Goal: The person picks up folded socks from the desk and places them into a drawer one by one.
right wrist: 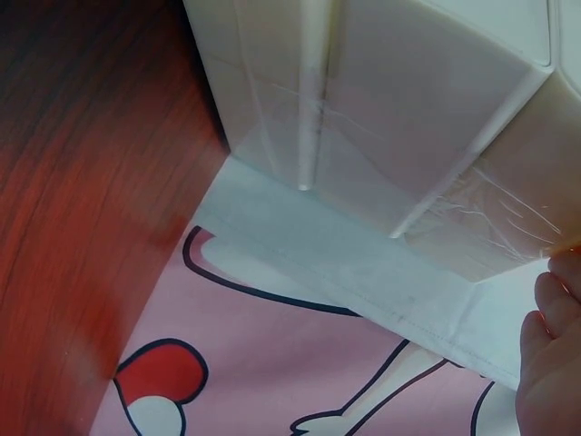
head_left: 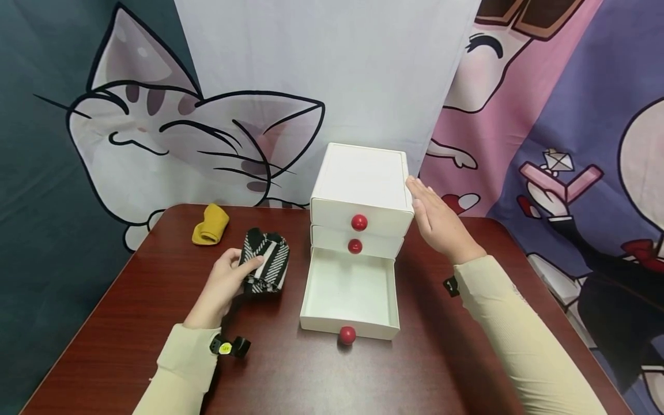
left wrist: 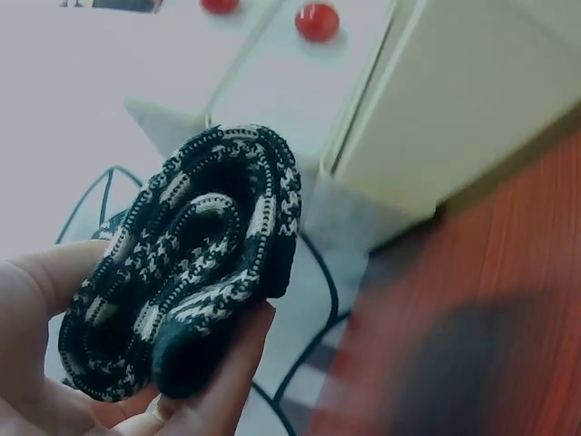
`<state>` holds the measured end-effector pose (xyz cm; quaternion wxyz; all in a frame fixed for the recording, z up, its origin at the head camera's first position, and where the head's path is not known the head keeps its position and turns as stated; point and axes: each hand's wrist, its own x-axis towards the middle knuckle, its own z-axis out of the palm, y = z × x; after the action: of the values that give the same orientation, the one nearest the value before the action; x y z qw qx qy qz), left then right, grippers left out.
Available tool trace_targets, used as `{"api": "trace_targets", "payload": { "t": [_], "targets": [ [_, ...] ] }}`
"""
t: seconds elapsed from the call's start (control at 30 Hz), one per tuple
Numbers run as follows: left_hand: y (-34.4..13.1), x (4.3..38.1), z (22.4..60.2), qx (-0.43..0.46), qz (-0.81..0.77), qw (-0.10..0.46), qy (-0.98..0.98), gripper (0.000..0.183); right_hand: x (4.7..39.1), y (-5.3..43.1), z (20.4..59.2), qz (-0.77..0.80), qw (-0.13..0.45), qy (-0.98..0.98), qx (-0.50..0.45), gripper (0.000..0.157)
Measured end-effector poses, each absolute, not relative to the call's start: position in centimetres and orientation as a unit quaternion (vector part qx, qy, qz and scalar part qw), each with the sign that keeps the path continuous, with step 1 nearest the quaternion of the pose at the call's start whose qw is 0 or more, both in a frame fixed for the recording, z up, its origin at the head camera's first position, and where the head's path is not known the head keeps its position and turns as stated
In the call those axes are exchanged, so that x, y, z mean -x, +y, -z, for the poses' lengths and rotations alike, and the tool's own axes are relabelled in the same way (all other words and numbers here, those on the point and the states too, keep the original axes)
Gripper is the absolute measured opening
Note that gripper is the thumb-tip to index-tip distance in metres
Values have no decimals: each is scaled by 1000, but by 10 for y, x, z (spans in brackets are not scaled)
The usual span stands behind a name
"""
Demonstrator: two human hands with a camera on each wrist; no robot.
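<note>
A rolled-up black-and-white knit sock (head_left: 266,262) is pinched between the thumb and fingers of my left hand (head_left: 228,282), left of the drawer unit. Its spiral of folded layers (left wrist: 218,227) faces the left wrist camera. With straight fingers, my right hand (head_left: 438,222) rests at the right side of the white drawer unit (head_left: 363,176). In the right wrist view, the fingertips (right wrist: 567,272) are right at the unit's edge. The bottom drawer (head_left: 350,288) is pulled out and has nothing in it. Both upper drawers are closed.
A rolled yellow sock (head_left: 210,225) lies at the back left of the brown table (head_left: 311,380). Each drawer front carries a red knob (head_left: 347,335). Behind the table hangs a cartoon-printed cloth (head_left: 332,69).
</note>
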<state>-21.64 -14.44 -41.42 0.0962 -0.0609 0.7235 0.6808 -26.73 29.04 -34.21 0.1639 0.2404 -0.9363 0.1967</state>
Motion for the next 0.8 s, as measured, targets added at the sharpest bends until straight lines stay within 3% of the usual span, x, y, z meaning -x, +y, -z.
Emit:
{"api": "trace_targets", "payload": {
  "t": [0.47, 0.8],
  "targets": [
    [-94, 197, 416, 30, -686, 99, 721, 29, 268, 288, 341, -196, 161, -936, -243, 52],
    [-57, 191, 415, -14, -682, 115, 722, 36, 266, 289, 340, -196, 159, -937, -241, 53]
  ]
}}
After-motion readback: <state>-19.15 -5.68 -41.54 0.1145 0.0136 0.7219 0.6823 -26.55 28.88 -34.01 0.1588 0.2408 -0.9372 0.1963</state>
